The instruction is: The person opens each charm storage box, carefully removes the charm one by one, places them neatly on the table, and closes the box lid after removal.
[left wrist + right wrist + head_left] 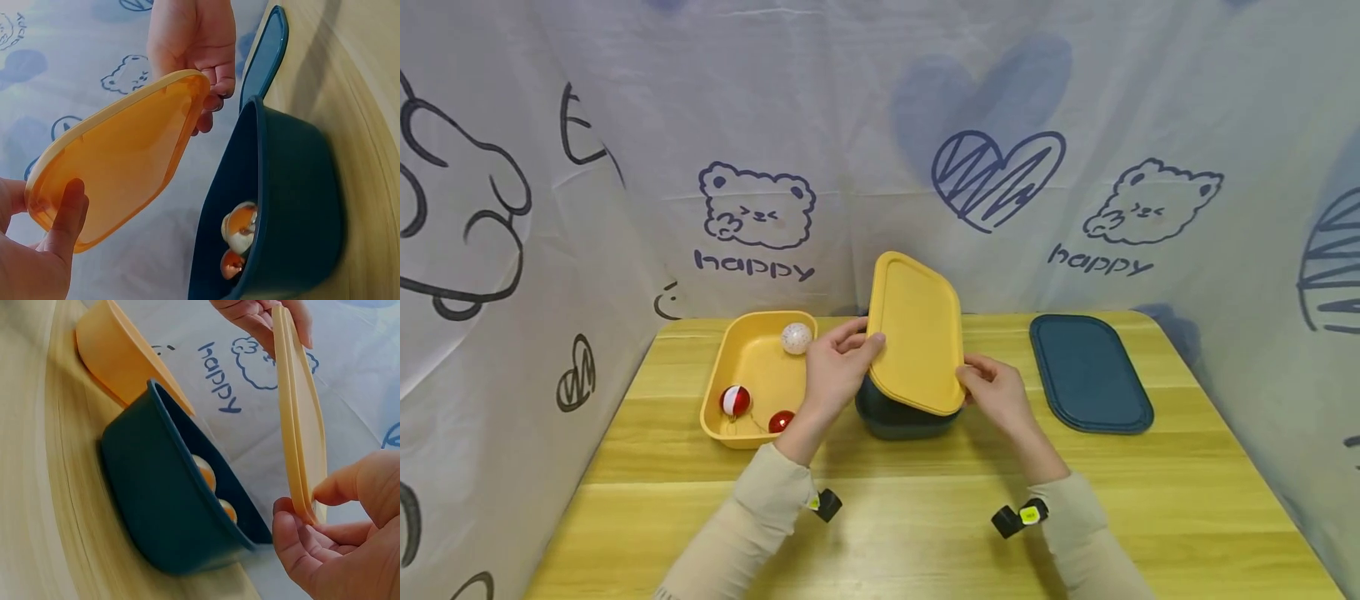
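Note:
A yellow lid point(917, 333) is held up at a tilt over a dark teal box point(901, 427). My left hand point(837, 367) pinches the lid's left edge, thumb on the top face and fingers beneath. At the lid's lower right corner, my right hand point(1000, 393) pinches the rim between thumb and fingers. The left wrist view shows the lid's underside, raised clear of the box. Inside the teal box lie a few shiny balls point(241, 229), partly hidden by its wall; the right wrist view shows them too.
Left of the teal box stands an open yellow box point(711, 396), holding a speckled white ball point(796, 338), a red-and-white ball point(735, 401) and a red ball point(781, 421). A teal lid point(1090, 373) lies flat on the wooden table point(925, 533) at right. A printed cloth point(865, 125) hangs behind.

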`<action>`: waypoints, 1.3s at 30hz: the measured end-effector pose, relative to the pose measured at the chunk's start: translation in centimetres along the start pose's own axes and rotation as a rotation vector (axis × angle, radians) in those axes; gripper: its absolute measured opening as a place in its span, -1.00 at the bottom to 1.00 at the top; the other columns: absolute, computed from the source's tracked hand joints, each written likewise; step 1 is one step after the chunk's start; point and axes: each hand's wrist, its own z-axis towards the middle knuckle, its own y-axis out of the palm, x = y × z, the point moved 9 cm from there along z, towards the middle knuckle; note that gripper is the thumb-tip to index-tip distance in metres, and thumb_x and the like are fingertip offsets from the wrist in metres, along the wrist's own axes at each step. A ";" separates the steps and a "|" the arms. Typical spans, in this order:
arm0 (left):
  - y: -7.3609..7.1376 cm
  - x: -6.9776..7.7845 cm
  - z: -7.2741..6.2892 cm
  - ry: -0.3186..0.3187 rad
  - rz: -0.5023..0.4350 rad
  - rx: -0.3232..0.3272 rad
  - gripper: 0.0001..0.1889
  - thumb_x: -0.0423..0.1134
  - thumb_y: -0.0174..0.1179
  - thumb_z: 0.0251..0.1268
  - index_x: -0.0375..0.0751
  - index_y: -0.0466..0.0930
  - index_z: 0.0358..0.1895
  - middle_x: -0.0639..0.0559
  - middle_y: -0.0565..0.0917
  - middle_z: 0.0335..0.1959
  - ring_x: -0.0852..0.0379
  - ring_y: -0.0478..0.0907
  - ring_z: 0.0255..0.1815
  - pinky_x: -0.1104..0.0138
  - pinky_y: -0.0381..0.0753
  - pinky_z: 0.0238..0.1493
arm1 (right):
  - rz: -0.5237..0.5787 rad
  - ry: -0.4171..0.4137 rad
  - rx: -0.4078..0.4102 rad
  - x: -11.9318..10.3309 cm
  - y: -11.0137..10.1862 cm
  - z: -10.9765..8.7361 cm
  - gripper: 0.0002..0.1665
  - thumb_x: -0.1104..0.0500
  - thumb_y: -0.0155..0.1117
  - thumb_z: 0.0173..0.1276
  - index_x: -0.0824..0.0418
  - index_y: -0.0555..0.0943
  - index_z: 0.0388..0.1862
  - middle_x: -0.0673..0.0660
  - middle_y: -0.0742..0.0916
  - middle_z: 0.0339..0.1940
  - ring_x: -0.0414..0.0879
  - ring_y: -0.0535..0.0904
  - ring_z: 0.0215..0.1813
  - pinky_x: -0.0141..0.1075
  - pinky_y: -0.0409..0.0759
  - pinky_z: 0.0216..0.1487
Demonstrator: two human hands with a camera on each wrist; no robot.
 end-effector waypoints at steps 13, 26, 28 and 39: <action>3.7 -0.8 -0.5 0.034 0.015 -0.072 -0.60 -0.35 0.38 0.39 -0.41 0.67 0.24 -0.38 0.81 -0.13 0.10 0.84 -0.24 0.48 0.71 -0.35 | -0.155 0.001 0.004 1.7 -2.4 -0.6 -0.47 0.12 0.23 0.58 0.36 0.58 0.41 0.39 0.78 0.12 -0.23 0.71 -0.27 -0.26 0.79 -0.17; 7.1 -1.4 -1.8 0.121 0.097 -0.109 -0.54 -0.28 0.39 0.38 -0.38 0.65 0.29 -0.29 0.83 -0.11 -0.15 0.86 -0.17 0.26 0.83 -0.22 | -0.448 -0.085 0.039 2.2 -3.8 -0.6 -0.50 0.17 0.26 0.53 0.44 0.63 0.32 0.37 0.79 0.03 0.28 0.74 0.09 -0.03 0.71 0.05; 7.4 -1.3 -1.9 0.127 0.121 -0.099 -0.54 -0.28 0.39 0.37 -0.37 0.66 0.28 -0.27 0.84 -0.12 -0.13 0.86 -0.18 0.26 0.83 -0.24 | -0.481 -0.099 0.028 2.2 -3.9 -0.4 -0.50 0.16 0.27 0.53 0.44 0.63 0.31 0.39 0.78 0.04 0.29 0.73 0.09 0.05 0.71 0.07; 8.6 -2.2 -2.2 0.144 0.214 -0.069 -0.57 -0.26 0.39 0.35 -0.31 0.70 0.25 -0.19 0.86 -0.15 -0.04 0.86 -0.23 0.34 0.81 -0.29 | -0.439 -0.102 -0.035 1.9 -3.3 1.2 -0.48 0.01 0.30 0.58 0.34 0.66 0.31 0.34 0.77 0.21 0.22 0.73 0.14 -0.04 0.74 0.08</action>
